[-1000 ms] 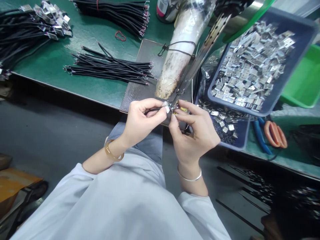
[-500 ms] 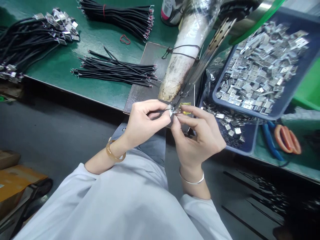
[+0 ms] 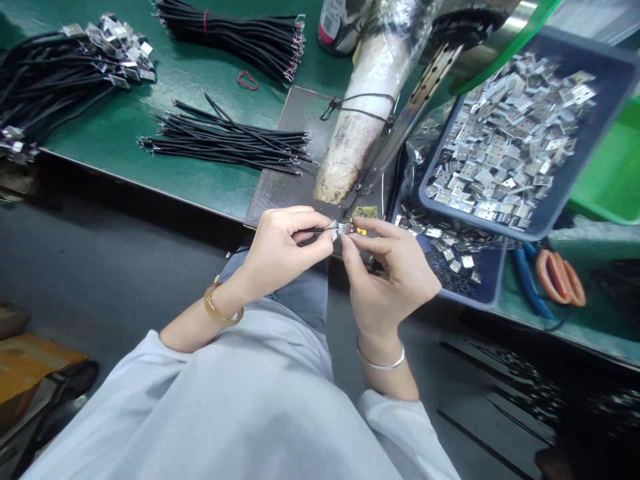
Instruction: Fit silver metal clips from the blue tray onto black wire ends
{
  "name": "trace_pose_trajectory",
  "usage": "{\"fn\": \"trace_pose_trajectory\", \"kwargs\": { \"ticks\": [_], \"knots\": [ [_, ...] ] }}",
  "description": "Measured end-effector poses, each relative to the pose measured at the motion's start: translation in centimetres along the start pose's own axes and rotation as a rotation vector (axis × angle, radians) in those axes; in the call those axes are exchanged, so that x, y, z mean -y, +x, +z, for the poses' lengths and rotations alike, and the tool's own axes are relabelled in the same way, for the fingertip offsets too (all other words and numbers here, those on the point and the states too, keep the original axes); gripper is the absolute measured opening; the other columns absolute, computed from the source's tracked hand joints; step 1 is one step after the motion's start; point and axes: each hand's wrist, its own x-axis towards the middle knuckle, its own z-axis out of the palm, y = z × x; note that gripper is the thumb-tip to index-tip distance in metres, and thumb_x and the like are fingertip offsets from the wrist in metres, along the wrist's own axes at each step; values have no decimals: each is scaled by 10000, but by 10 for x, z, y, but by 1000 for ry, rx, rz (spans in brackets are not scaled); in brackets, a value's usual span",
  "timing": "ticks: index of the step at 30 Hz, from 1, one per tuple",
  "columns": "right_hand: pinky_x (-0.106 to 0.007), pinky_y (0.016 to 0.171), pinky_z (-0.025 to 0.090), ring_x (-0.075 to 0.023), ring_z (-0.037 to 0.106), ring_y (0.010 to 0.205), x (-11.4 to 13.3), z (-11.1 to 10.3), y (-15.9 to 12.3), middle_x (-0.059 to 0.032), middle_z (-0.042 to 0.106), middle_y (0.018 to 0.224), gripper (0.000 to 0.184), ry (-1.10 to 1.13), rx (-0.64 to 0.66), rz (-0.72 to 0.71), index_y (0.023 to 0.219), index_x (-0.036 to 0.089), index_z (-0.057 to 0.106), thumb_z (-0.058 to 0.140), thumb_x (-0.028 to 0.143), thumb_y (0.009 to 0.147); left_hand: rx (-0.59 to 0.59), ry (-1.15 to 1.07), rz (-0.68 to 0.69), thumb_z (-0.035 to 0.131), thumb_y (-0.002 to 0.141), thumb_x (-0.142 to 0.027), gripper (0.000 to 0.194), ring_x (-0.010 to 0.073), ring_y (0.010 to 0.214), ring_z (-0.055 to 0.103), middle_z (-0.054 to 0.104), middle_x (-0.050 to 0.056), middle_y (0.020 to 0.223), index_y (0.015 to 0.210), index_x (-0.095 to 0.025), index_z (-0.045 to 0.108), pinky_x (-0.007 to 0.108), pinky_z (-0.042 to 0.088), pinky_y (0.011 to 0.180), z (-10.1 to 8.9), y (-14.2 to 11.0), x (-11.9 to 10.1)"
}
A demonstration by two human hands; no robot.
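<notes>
My left hand (image 3: pixel 280 252) pinches the end of a thin black cable (image 3: pixel 313 230) between thumb and forefinger. My right hand (image 3: pixel 390 270) pinches a small silver metal shell (image 3: pixel 346 229) at the cable's tip. Both hands meet just in front of the table edge, below a plastic-wrapped machine column (image 3: pixel 360 113) on a dark metal plate (image 3: pixel 290 153). A loose pile of cut black cables (image 3: pixel 230 141) lies on the green mat to the left of the plate.
A blue tray (image 3: pixel 585 153) full of silver metal shells sits at the right above a lower blue tray (image 3: pixel 483 280). Orange-handled scissors (image 3: pixel 557 277) lie beside it. Bundled black cables (image 3: pixel 235 33) lie at the back; cables with shells fitted (image 3: pixel 75 60) lie far left. A green bin (image 3: pixel 613 167) is at the right edge.
The hands stay pinched together on the cable and shell, shifting only slightly; the view has drifted a little.
</notes>
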Motion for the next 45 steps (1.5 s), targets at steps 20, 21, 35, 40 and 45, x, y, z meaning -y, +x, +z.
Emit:
{"fn": "trace_pose_trajectory", "kwargs": {
  "ticks": [20,21,35,40,45],
  "knots": [
    [-171,423,461,-76,614,466,-3,-8,0,84,595,672,124,156,137,327,874,231,529,614,243,962,63,90,168,587,785,-91,145,60,545,498,646,-7,622,732,-129,717,170,390,538,3,-10,-2],
    [-168,427,467,-74,607,462,-3,-10,2,90,572,659,134,212,177,344,866,231,519,607,242,967,54,81,204,588,782,-92,133,57,533,472,618,-15,606,726,-129,702,175,388,539,3,-12,-2],
    [-212,638,525,-100,668,694,15,-27,-3,24,710,821,211,-84,104,-128,1013,243,714,743,101,860,164,-363,-296,627,771,-226,146,58,545,375,441,-45,576,663,-146,569,189,332,518,-3,-20,-6],
    [-182,619,536,-86,672,641,19,-20,-8,36,691,752,97,-52,197,-13,879,200,620,660,119,915,154,-319,-198,607,771,-175,108,46,530,385,488,-47,576,671,-137,592,167,343,508,-2,-26,-5],
    [-176,381,408,-70,544,407,13,-21,-7,73,575,599,122,96,23,250,866,201,615,594,257,972,111,-372,-268,645,767,-228,123,65,538,464,591,-9,599,702,-129,678,181,397,522,-1,-26,-3]
  ]
}}
